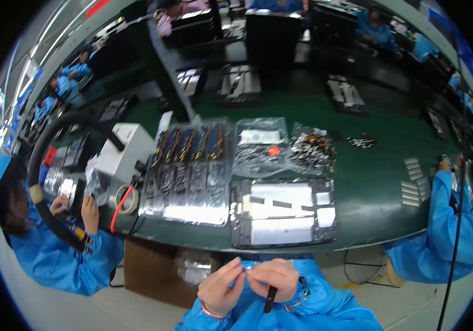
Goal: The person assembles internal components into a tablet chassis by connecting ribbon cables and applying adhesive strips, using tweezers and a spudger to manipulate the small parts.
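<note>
My left hand (pixel 221 288) is closed in a pinch, its fingertips close to those of my right hand. Whatever sits between them is too small to make out. A short black stick-like tool (pixel 270 299) pokes down out of my closed right hand (pixel 275 277); its kind is not clear. Both hands are held in front of the bench edge, above my lap. Just beyond them on the bench lies an opened flat black device (pixel 327 236), like a tablet, with silvery panels inside.
Left of the device stands a clear compartment tray (pixel 187 212) with rows of small blue-and-orange parts. Behind are plastic bags (pixel 259 157) of small parts, one (pixel 312 149) heaped full. A tape roll (pixel 128 199) and a white box-shaped machine (pixel 129 149) stand left. Co-workers in blue sit at both sides.
</note>
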Demonstrator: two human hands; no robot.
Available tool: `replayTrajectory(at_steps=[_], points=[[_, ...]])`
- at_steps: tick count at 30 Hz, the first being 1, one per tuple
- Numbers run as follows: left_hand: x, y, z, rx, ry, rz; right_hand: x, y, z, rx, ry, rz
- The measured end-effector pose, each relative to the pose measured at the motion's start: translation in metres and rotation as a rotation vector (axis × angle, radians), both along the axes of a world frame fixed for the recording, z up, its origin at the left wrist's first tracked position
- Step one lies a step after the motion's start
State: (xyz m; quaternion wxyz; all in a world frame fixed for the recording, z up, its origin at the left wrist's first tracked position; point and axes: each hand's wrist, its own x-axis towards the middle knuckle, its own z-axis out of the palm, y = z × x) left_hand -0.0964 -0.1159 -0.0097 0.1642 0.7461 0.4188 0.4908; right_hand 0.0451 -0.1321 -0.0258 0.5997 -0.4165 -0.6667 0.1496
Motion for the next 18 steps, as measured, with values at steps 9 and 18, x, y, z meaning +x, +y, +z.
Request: replayTrajectory(at_steps=[9,18], points=[[-0.008,0.014,0.009,-0.066,-0.060,-0.057,0.004,0.000,0.002,-0.036,0.010,0.019],[-0.029,0.194,0.027,0.257,0.412,0.263,0.019,-0.005,0.008,-0.131,0.070,0.026]])
